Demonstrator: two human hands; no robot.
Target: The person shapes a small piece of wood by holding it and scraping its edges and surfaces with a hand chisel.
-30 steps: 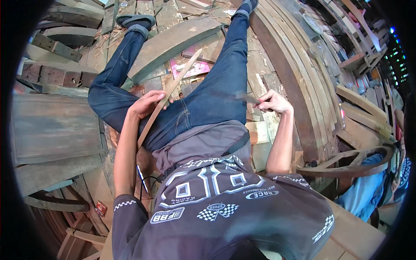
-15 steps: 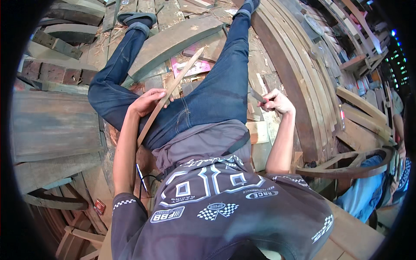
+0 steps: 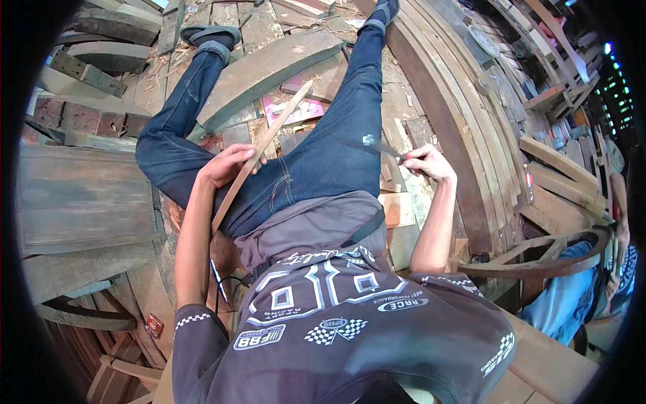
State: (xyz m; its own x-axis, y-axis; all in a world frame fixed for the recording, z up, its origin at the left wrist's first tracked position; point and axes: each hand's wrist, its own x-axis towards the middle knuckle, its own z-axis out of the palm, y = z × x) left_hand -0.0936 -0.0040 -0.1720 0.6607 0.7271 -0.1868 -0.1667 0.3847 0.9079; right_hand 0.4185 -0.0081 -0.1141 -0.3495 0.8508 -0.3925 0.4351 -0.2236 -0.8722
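In my left hand (image 3: 230, 166) is a long, thin wooden strip (image 3: 270, 131), the fingers closed round its middle. The strip slants across my lap, with its upper end tapering to a point and its lower end beside my left forearm. My right hand (image 3: 431, 163) grips a metal blade with a red handle (image 3: 406, 157) to the right of my thigh. Motion smears the blade, and whether it is a knife or a chisel cannot be made out. It points left over my jeans, apart from the strip.
Between my legs lie a thick curved timber (image 3: 269, 71) and a pink board (image 3: 299, 108) among wood shavings. Long curved planks (image 3: 444, 101) are stacked on the right. At the lower right a person in blue jeans (image 3: 562, 303) is near a curved wooden frame (image 3: 538, 264).
The blade in my right hand has swung so that it now reaches farther left over my thigh. My left hand and the strip have hardly moved.
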